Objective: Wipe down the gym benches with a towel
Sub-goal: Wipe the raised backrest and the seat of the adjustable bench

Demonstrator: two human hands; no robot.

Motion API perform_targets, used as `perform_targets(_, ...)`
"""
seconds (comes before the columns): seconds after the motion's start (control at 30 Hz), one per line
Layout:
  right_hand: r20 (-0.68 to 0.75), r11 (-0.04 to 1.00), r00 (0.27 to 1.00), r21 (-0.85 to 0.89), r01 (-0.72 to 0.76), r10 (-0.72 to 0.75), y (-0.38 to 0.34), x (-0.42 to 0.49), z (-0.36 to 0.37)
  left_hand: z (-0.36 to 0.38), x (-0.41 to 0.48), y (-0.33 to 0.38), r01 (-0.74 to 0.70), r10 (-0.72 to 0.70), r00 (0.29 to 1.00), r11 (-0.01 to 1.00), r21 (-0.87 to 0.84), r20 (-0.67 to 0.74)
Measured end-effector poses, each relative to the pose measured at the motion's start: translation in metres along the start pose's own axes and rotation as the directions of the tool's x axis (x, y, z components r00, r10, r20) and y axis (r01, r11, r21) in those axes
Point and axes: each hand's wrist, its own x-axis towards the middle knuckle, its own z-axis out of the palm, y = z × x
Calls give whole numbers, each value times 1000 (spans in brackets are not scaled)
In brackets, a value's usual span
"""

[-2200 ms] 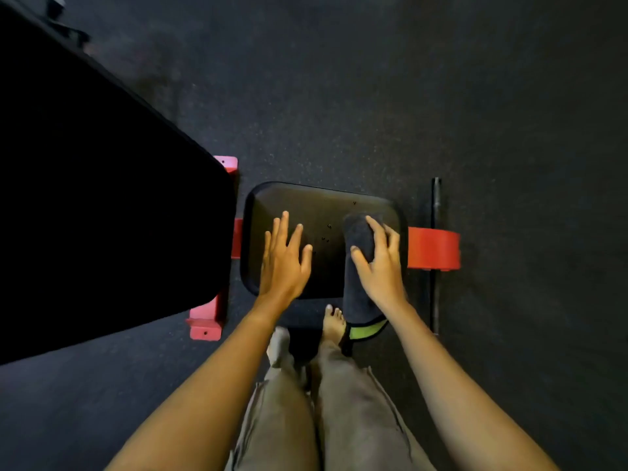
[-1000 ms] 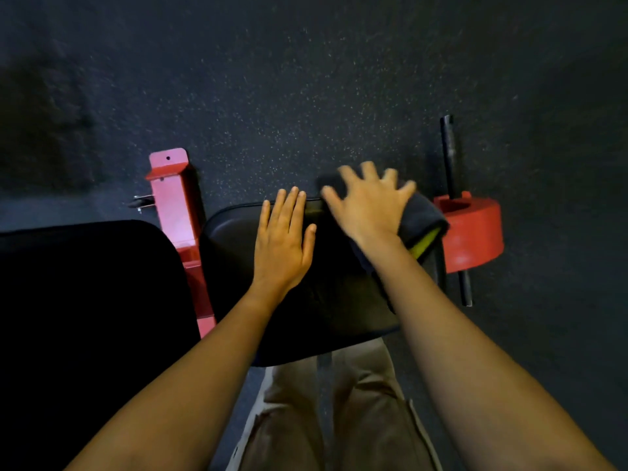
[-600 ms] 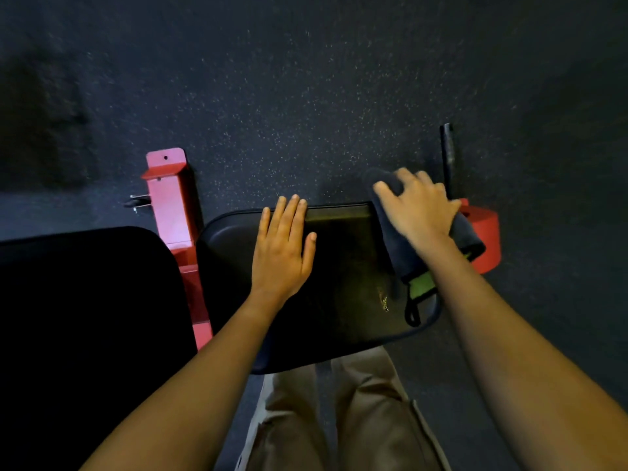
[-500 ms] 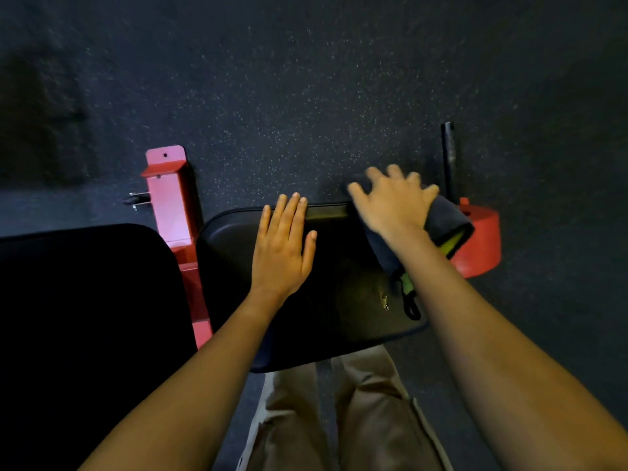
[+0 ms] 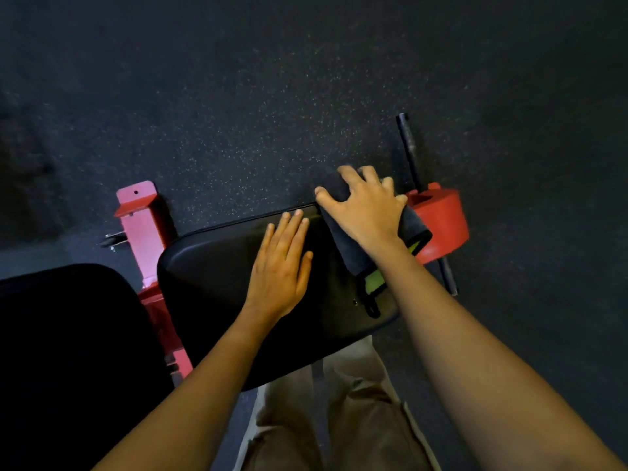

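Nearest, below the near edge of the seat pad [image 5: 210,277], are the person's trousers [image 5: 356,419]. The black back pad [image 5: 68,351] lies left of it with nothing touching it. The left grip [image 5: 282,263] rests flat on the middle of the seat pad, fingers straight, holding nothing. The right grip [image 5: 367,212] presses the dark towel [image 5: 350,253] onto the pad's far right corner, with its fingers curled over the cloth's far end. Just right of the pad sits a red roller [image 5: 441,219]. The wipe seems to be at the seat pad's far edge, perhaps near its finish. The back pad probably remains to be done. No other benches are in view, and the sheen doesn't show which parts are clean.
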Motion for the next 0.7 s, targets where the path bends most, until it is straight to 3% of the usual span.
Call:
perform_targets(0.1, -60, 963, 988, 239, -125, 143, 31, -13, 5, 14, 3, 23, -51, 52, 997, 999, -12, 57)
perform_targets(0.2, -139, 880, 972, 464, -104, 189, 60, -49, 17, 27, 1, 36, -70, 68, 993, 997, 22, 95)
perform_targets(0.3, -120, 768, 957, 627, -133, 264, 90, -104, 33, 31, 0, 40, -78, 74, 994, 996, 53, 82)
perform_targets(0.37, -81, 745, 955, 646, -168, 286, 101, -135, 44, 31, 0, 38, -86, 81, 994, 994, 62, 80)
perform_targets(0.5, -117, 814, 946, 548, -191, 301, 86, -112, 37, 33, 0, 39, -82, 76, 994, 993, 86, 77)
perform_targets(0.6, -98, 887, 981, 450, -107, 168, 71, -57, 22, 32, -1, 39, -67, 60, 995, 995, 74, 81)
perform_targets(0.7, -92, 877, 993, 479, -23, 76, 74, -37, 19, 30, 0, 39, -66, 61, 995, 996, 58, 82)
